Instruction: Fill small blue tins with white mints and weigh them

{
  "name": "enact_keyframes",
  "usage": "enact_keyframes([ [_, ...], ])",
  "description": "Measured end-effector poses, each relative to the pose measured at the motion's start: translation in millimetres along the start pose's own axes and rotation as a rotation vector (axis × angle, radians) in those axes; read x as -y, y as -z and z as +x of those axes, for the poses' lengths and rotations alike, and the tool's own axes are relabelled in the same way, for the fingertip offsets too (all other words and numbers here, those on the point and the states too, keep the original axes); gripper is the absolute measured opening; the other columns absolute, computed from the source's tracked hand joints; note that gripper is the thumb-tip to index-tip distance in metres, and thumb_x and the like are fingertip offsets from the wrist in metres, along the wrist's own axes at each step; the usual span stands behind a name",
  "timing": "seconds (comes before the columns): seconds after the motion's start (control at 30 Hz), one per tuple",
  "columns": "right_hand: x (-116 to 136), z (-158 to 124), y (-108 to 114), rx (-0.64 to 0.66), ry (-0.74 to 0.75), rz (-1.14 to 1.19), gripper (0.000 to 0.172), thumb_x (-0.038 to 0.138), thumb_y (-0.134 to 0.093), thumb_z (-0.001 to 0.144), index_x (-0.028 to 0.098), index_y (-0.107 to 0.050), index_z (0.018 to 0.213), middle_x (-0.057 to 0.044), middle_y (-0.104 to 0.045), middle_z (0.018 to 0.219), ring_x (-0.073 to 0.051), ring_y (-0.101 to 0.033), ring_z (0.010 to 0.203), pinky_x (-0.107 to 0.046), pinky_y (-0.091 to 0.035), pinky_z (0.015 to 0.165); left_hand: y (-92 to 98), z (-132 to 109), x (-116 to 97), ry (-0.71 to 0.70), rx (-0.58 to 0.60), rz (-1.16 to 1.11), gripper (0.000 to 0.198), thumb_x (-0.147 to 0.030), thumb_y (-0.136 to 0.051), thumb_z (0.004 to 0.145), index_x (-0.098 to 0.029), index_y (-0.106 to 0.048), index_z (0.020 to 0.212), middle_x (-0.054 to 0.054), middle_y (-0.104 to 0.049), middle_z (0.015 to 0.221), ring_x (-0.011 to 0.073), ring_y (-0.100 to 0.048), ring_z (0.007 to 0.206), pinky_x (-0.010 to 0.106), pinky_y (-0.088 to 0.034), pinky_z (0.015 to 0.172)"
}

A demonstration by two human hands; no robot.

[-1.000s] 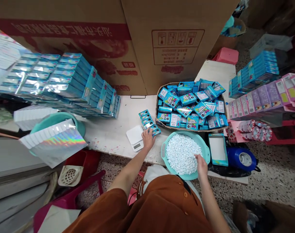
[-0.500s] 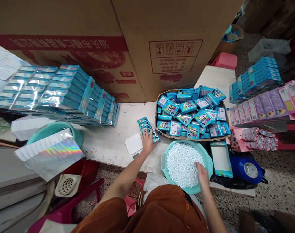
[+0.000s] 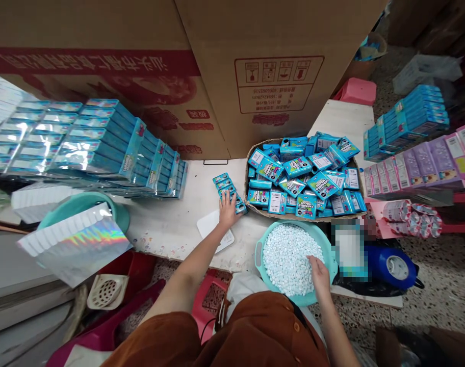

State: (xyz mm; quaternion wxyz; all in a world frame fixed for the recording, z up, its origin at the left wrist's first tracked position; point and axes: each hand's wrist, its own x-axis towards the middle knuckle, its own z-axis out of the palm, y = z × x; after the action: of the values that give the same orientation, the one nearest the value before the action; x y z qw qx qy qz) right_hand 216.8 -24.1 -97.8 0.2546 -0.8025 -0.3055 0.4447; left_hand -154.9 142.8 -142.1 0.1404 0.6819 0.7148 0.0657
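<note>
My left hand rests with spread fingers on a short row of small blue boxes on the white table. Under that wrist, partly covered, lies a flat white scale-like device. My right hand is over the right part of a turquoise basin, thumb and fingers drawn together at the surface of many small white candies. Whether candies are between those fingers is hidden. Behind the basin, a shallow cardboard tray is heaped with blue candy boxes.
A large cardboard carton stands along the table's back. Wrapped stacks of blue boxes and a turquoise tub with shiny sheets are left. To the right are pink and purple boxes and a blue round object.
My left hand and the row of small blue boxes have shifted slightly away and to the left, uncovering more of the white device. My right hand stays over the candies.
</note>
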Motion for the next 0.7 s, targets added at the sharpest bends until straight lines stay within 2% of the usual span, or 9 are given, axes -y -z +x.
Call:
enact_keyframes([
  [0.13, -3, 0, -1, -0.004, 0.009, -0.011, 0.05, 0.059, -0.05, 0.073, 0.017, -0.071, 0.091, -0.01, -0.068, 0.11, -0.03, -0.056, 0.11, -0.038, -0.039, 0.098, 9.0, 18, 14, -0.034, 0.034, 0.03, 0.091, -0.039, -0.069, 0.069, -0.015, -0.025, 0.145, 0.016, -0.006, 0.155, 0.037, 0.0, 0.142, 0.057, -0.014, 0.112],
  [0.3, -8, 2, -3, -0.005, 0.011, -0.048, 0.05, 0.058, -0.05, 0.072, 0.017, -0.07, 0.092, -0.01, -0.067, 0.11, -0.03, -0.056, 0.11, -0.039, -0.037, 0.1, 20.6, 43, 18, 0.037, 0.036, 0.074, 0.091, -0.041, -0.071, 0.069, -0.018, -0.025, 0.145, 0.015, -0.008, 0.155, 0.0405, -0.002, 0.141, 0.058, -0.021, 0.109],
  [0.43, -11, 4, -4, -0.011, -0.002, -0.055, 0.051, 0.058, -0.05, 0.071, 0.017, -0.07, 0.093, -0.011, -0.067, 0.11, -0.029, -0.056, 0.111, -0.039, -0.037, 0.102, 26.1, 61, 23, 0.121, 0.022, 0.012, 0.094, -0.045, -0.076, 0.063, -0.025, -0.031, 0.142, 0.014, -0.004, 0.156, 0.0453, -0.001, 0.14, 0.06, -0.024, 0.106],
  [0.5, -12, 5, -6, -0.012, -0.016, -0.061, 0.051, 0.059, -0.05, 0.07, 0.017, -0.07, 0.092, -0.011, -0.068, 0.11, -0.029, -0.056, 0.111, -0.039, -0.037, 0.102, 27.8, 66, 32, 0.096, 0.01, -0.053, 0.095, -0.045, -0.079, 0.058, -0.025, -0.035, 0.14, 0.013, -0.002, 0.156, 0.0455, 0.0, 0.14, 0.057, -0.023, 0.109],
  [0.63, -15, 8, -10, -0.023, -0.038, -0.072, 0.052, 0.061, -0.051, 0.068, 0.018, -0.071, 0.089, -0.009, -0.069, 0.107, -0.03, -0.057, 0.109, -0.041, -0.037, 0.102, 33.8, 69, 55, -0.036, 0.001, -0.241, 0.097, -0.053, -0.077, 0.056, -0.024, -0.038, 0.139, 0.012, -0.006, 0.156, 0.0415, -0.001, 0.141, 0.053, -0.018, 0.113],
  [0.7, -15, 10, -12, -0.036, -0.043, -0.059, 0.051, 0.062, -0.053, 0.066, 0.019, -0.071, 0.087, -0.009, -0.07, 0.105, -0.03, -0.058, 0.108, -0.041, -0.037, 0.102, 38.3, 75, 65, 0.017, -0.095, -0.371, 0.092, -0.058, -0.069, 0.064, -0.022, -0.033, 0.141, 0.012, -0.013, 0.155, 0.035, -0.008, 0.142, 0.049, -0.016, 0.115],
])
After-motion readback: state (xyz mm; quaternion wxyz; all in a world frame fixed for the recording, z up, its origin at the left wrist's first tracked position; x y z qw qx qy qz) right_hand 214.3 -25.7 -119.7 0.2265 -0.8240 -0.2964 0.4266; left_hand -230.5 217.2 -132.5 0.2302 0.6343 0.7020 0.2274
